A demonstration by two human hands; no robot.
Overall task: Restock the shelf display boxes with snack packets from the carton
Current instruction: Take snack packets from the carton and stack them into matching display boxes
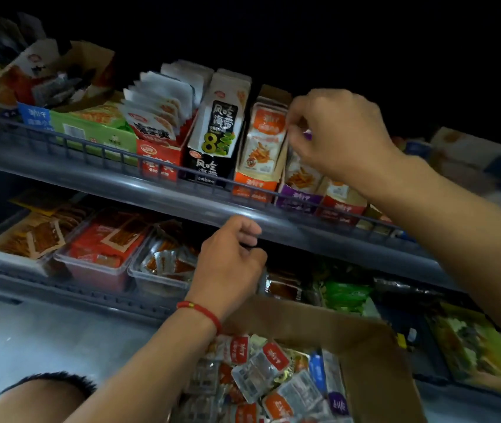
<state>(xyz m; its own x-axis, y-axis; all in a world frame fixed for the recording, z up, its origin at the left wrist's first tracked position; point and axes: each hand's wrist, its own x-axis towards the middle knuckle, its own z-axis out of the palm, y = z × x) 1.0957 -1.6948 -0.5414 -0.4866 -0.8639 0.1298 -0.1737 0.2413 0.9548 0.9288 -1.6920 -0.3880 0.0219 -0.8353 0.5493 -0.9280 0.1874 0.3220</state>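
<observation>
The brown carton (365,340) sits low in front of me, full of several small snack packets (261,370) in red, white and purple. On the upper shelf stand display boxes: an orange one (255,181), a purple one (299,196) and a red one (339,206). My right hand (334,135) reaches over the purple box, its fingertips pinching the top edge of a packet between the orange and purple boxes. My left hand (230,264), a red string on its wrist, hangs loosely curled below the upper shelf rail and seems to hold nothing.
A grey wire rail (121,154) fronts the upper shelf, with a black seaweed box (212,148), a red box and a green pack to the left. Clear trays (99,257) of red packets fill the lower shelf. Green bags (346,294) lie to the right.
</observation>
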